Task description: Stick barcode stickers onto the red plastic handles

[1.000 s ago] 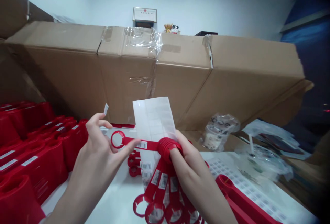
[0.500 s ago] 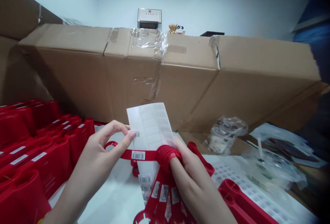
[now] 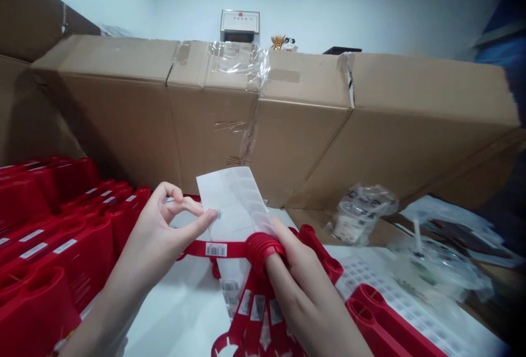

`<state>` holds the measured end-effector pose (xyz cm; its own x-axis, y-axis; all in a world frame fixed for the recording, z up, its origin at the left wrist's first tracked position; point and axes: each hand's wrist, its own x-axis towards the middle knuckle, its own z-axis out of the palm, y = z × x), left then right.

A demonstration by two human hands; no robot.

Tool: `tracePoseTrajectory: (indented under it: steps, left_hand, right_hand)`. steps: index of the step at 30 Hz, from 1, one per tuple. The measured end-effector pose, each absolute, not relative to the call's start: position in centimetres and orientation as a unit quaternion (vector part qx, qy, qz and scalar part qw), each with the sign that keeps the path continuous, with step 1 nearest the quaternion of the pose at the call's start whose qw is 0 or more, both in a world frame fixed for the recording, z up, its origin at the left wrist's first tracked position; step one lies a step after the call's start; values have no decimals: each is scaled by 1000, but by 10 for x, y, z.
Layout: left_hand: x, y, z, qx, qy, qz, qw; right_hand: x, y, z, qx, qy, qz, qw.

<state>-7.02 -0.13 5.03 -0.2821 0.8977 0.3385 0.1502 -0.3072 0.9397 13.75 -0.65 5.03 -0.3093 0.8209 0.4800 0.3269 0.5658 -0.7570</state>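
Left hand (image 3: 152,236) has swung in, fingers half curled, thumb tip pinning a small barcode label (image 3: 219,214) to the backing sheet (image 3: 234,203); right hand (image 3: 299,286) wraps the ribbed red hub (image 3: 261,250), lower centre.

A packing room, going by the cardboard cartons (image 3: 213,127), red plastic stock (image 3: 61,236) and barcode sheets (image 3: 394,297).

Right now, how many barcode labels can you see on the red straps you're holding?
4. One label sits on the strap running left from the ribbed hub; three sit on straps hanging below the right hand. Others may be hidden behind that hand.
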Motion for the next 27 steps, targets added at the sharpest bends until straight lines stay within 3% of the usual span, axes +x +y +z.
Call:
tracePoseTrajectory:
  steps: [10, 15, 22, 27]
  left_hand:
    - [-74, -4, 49, 634, 482, 504, 334]
    - [-81, 4, 41, 683, 460, 412, 390]
    - [-56, 21, 31, 603, 352, 462, 547]
    - [-66, 32, 27, 573, 424, 597, 368]
  right_hand:
    - [146, 7, 58, -410, -741, 294, 444]
    - [159, 24, 57, -386, -718, 388, 431]
    - [164, 31, 52, -353, -757, 418, 356]
    - [173, 31, 58, -399, -754, 367, 371]
